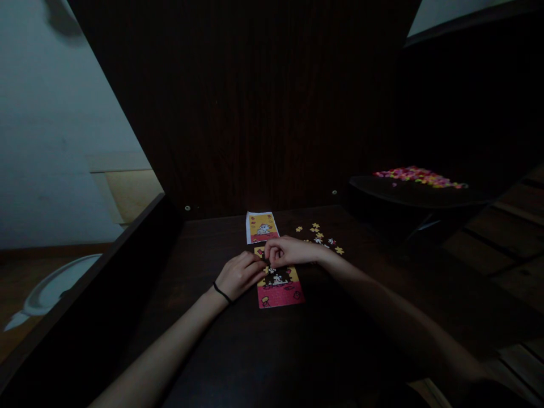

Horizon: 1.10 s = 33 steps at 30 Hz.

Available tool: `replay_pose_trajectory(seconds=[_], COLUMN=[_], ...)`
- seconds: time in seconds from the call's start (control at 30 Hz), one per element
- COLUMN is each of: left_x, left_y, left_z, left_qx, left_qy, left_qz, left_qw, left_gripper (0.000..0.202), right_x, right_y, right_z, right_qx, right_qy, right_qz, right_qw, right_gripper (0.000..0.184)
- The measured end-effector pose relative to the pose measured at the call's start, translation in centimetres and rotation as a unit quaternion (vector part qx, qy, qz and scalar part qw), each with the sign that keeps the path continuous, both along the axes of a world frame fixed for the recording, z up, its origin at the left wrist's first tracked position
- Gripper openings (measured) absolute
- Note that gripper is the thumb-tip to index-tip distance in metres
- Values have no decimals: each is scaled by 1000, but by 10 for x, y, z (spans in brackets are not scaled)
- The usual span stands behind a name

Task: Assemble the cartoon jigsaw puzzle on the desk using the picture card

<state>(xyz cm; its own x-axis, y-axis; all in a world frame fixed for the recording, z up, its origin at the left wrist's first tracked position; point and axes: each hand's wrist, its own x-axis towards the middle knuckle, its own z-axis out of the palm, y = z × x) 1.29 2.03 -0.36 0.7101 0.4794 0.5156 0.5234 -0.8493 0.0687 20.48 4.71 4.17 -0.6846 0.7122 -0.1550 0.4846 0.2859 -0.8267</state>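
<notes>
A partly assembled jigsaw puzzle [280, 297] lies on the dark wooden surface, pink at the bottom and yellow higher up, with dark gaps in its middle and upper part. My left hand [241, 273], a black band at its wrist, lies flat along the puzzle's left edge, fingers stretched toward the gap. Over the upper part, my right hand [285, 250] is closed in a pinch, its fingertips near the left fingers. Whatever sits between those fingertips is hidden. Behind the hands is a reference picture [263, 228] on white paper, showing a white animal on yellow and pink.
Several loose puzzle pieces [319, 235], yellow and white, are scattered beyond my right wrist. A dark panel [255, 113] rises at the back, and a raised side board [85, 300] borders the left. Small colourful bits [419, 177] lie on a dark seat at right.
</notes>
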Motion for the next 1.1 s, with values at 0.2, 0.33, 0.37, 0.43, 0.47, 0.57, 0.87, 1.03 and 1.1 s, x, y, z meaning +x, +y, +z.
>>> replay_pose_trajectory(seconds=[0.2,0.33,0.37,0.43,0.47,0.57,0.87,1.03,1.1], left_x=[-1,-2,-3,-3,-3,-2,-3,-2,-3], left_y=[2,4,4,4,4,2,3,2,1], left_z=[-1,-3,-3,-2,-2,-1,-2,-1,0], left_qx=[-8,-20,-24,-30,-31,-30,-28,-31,-30], left_qy=[8,19,20,25,28,37,26,25,28], left_qz=[-9,-3,-3,-4,-4,-5,-14,-15,-14], left_qw=[1000,1000,1000,999,999,999,999,999,999], left_gripper=[18,18,18,18,18,17,18,18,18], right_x=[1,0,-1,-2,-2,-3,-2,-3,-3], right_y=[0,0,0,0,1,2,3,2,2], right_z=[-2,-6,-8,-12,-14,-20,-24,-23,-22], right_qx=[-1,12,15,22,26,41,82,103,107], right_qy=[-14,-26,-28,-27,-27,-40,-91,-97,-101], right_qz=[5,14,19,33,42,66,103,103,103], right_qw=[1000,999,999,999,998,996,987,985,984], right_gripper=[17,15,14,14,14,11,14,15,15])
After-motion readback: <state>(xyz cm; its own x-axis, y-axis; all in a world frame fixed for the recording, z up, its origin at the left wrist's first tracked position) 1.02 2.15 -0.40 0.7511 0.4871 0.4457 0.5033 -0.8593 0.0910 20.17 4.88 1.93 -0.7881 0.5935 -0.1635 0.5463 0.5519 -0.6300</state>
